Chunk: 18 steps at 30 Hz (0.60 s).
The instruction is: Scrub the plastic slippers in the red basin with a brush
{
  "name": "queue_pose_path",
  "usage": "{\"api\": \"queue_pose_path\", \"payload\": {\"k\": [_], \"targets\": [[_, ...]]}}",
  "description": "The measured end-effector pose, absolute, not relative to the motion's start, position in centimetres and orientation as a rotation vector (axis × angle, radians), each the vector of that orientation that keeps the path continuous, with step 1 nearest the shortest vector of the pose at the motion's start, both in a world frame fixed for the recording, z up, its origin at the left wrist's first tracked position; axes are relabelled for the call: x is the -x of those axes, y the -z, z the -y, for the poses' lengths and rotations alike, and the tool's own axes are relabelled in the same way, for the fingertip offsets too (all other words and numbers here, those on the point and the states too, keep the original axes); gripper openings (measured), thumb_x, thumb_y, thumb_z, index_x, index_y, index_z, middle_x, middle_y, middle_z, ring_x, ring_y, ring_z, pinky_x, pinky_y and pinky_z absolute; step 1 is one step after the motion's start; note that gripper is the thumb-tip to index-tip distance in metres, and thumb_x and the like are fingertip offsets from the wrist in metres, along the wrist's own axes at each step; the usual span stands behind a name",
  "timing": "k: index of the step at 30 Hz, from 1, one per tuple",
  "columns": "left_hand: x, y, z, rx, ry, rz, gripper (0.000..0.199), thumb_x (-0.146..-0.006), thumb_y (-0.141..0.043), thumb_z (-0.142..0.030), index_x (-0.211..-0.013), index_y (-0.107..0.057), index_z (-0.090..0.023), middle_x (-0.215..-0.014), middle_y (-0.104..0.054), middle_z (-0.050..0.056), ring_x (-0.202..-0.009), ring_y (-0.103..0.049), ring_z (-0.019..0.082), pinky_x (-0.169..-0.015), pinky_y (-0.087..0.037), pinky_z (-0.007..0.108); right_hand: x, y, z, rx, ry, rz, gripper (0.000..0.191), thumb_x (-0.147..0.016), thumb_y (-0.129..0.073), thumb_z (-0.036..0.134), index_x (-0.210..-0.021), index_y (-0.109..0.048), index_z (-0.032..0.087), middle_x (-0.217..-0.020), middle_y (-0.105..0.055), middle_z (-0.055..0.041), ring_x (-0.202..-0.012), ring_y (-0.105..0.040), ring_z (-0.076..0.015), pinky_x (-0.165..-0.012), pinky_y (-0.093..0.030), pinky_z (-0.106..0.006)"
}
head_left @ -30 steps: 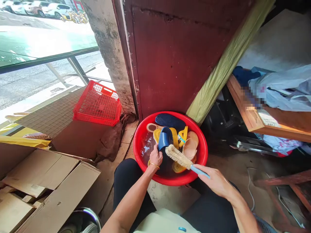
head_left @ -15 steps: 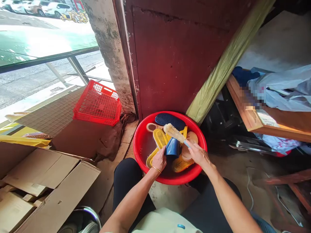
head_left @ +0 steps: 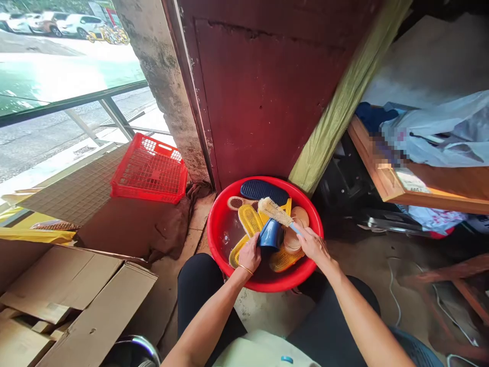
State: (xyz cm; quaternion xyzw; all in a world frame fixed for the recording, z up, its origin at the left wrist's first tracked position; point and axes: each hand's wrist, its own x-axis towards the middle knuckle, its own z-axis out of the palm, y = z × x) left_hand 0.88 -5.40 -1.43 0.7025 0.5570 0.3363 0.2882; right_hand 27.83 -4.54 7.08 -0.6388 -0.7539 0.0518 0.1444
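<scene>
A red basin (head_left: 217,255) with water stands between my knees, holding several sandals. My left hand (head_left: 250,255) is closed on a blue sandal (head_left: 271,234), its curved strap turned up above the basin. In my right hand (head_left: 314,245) is the blue handle of a scrubbing brush (head_left: 275,211), whose pale bristles lie just over the blue sandal. Yellow sandals (head_left: 250,220) lie around it in the basin. At the back rests a dark blue sandal (head_left: 263,190) with its ribbed sole up. Beige sandals (head_left: 300,216) are at the right and back left.
On the left are a red plastic crate (head_left: 151,168) and an open cardboard box (head_left: 110,300). A dark red door (head_left: 260,102) rises behind the basin. At the right stands a wooden table (head_left: 393,191) with plastic bags, and a reddish wooden stool (head_left: 451,275).
The view has shifted slightly, so the surroundings sit a little lower and farther left. Both hands keep their holds, with the brush still close over the blue sandal.
</scene>
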Motion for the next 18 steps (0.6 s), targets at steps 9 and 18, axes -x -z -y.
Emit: {"api": "queue_pose_path", "payload": {"k": [9,18], "targets": [[0.4,1.4,3.3,-1.411,-1.189,-1.43,0.054,-0.08,-0.049,-0.019,-0.132,-0.062,-0.017,-0.123,-0.071,0.01,-0.114,-0.066,0.027,-0.104,-0.049,0.043,-27.9,-6.2,5.4,1.777,-0.293,1.831,0.052,-0.098,-0.038,0.028,-0.145,-0.058,0.02,-0.138,-0.067,-0.0089,-0.125,-0.064,-0.023,-0.106,-0.052,-0.034],[0.9,2.6,2.4,-1.082,-1.237,-1.422,0.045,-0.073,-0.054,-0.024,-0.116,-0.066,-0.018,-0.103,-0.073,0.006,-0.097,-0.066,0.024,-0.09,-0.053,0.037,-26.8,-7.7,10.7,1.863,-0.53,1.968,0.046,-0.097,-0.045,0.029,-0.139,-0.064,0.027,-0.125,-0.074,-0.0053,-0.11,-0.073,-0.0237,-0.096,-0.059,-0.034]]}}
